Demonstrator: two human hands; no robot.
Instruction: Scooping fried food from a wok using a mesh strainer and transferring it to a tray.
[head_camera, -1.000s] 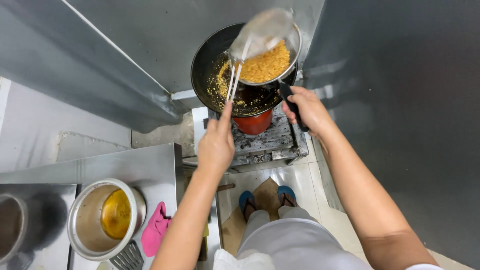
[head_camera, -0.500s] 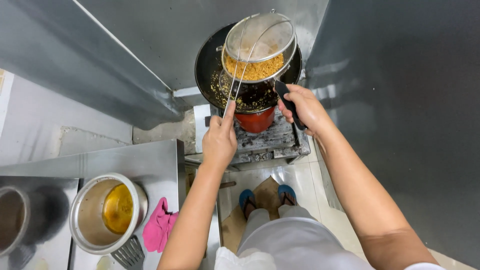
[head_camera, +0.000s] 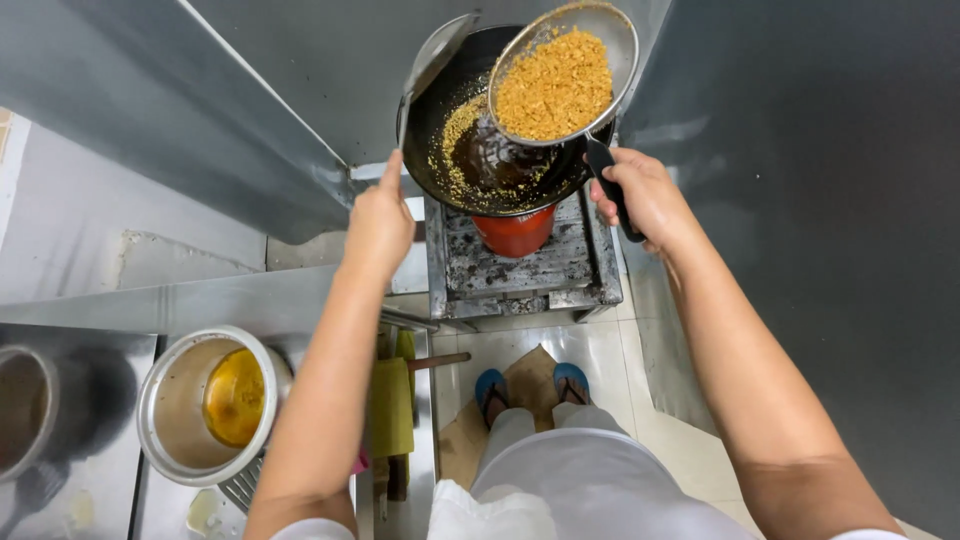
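Left hand (head_camera: 380, 222) closed on long handle of metal spatula (head_camera: 432, 60); blade stands up at wok's left rim, long axis running up-frame from hand. Right hand (head_camera: 640, 195) gripped on black handle of wok (head_camera: 480, 160), which sits tilted on burner stand (head_camera: 520, 265). Mesh strainer (head_camera: 565, 75) w/ golden fried bits (head_camera: 555, 85) rests across wok's upper right, nearer right hand. Vs. 0.5 s ago: strainer shifted right and tilted; left hand moved off toward wok's left. Steel pot (head_camera: 200, 400) w/ yellow oil on counter (head_camera: 150, 300), well apart.

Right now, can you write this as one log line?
left hand: holds ladle | right hand: holds strainer of golden bits above wok
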